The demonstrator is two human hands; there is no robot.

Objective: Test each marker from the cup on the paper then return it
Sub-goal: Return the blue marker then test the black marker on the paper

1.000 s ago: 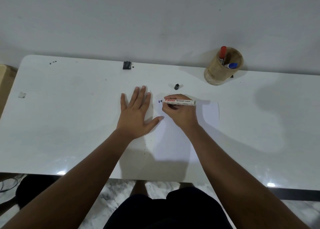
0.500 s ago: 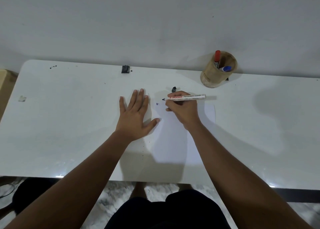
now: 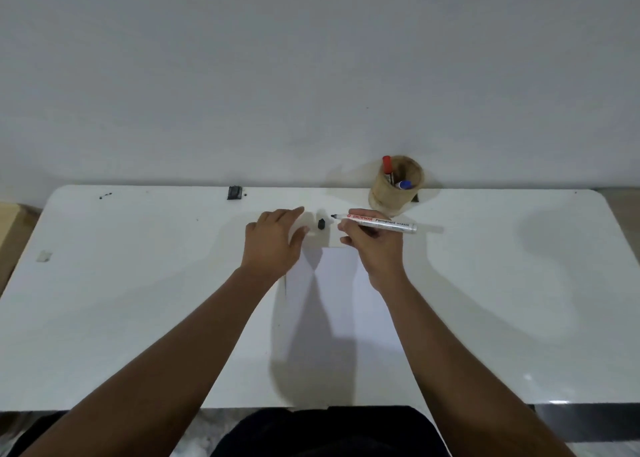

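The table [image 3: 138, 283] is glossy white, with a paler, faintly lilac-white paper [image 3: 332, 283] on it. The marker [image 3: 377, 222] just in front of the cup [image 3: 394, 188] has a white barrel with red and black lettering and a black tip; its loose cap [image 3: 321, 223], left of the tip, is black. The cup is tan, mottled wood, holding a red-capped marker [image 3: 387, 166] and a blue-capped marker [image 3: 404, 184].

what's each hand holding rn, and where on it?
Right hand holds the uncapped marker by the front of its barrel, just behind the tip. Left hand holds nothing; it's reaching toward the black cap.
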